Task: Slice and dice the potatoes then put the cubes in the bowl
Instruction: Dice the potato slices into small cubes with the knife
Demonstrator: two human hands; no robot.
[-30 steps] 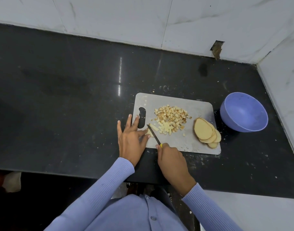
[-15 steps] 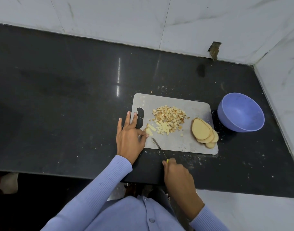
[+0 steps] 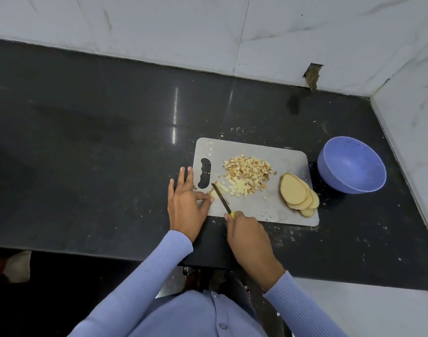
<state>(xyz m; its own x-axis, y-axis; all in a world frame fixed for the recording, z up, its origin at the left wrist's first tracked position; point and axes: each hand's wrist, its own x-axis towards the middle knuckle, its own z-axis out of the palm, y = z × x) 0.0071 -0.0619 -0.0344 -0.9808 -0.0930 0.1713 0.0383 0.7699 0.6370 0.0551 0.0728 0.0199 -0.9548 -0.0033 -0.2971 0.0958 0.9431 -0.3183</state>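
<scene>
the right hand (image 3: pixel 249 235) has its fingers curled tight around the yellow handle of a small knife (image 3: pixel 221 198), whose dark blade points toward 11 o'clock and rests across pale potato strips (image 3: pixel 219 188) at the near left of the cutting board (image 3: pixel 288 164). the left hand (image 3: pixel 186 205) lies flat at the board's left edge, at 9 o'clock from the blade, fingers straight and spread; its thumb and forefinger reach to the strips and steady them. just past the blade, toward 2 o'clock, sits a heap of potato cubes (image 3: pixel 249 172) in the middle of the board. at 3 o'clock from the heap, overlapping potato slices (image 3: pixel 296 194) lie at the board's right end. a purple bowl (image 3: pixel 351 165) stands on the black counter (image 3: pixel 98 142) just beside the board's right edge, nothing visible inside. both arms wear lilac ribbed sleeves (image 3: pixel 145 283).
</scene>
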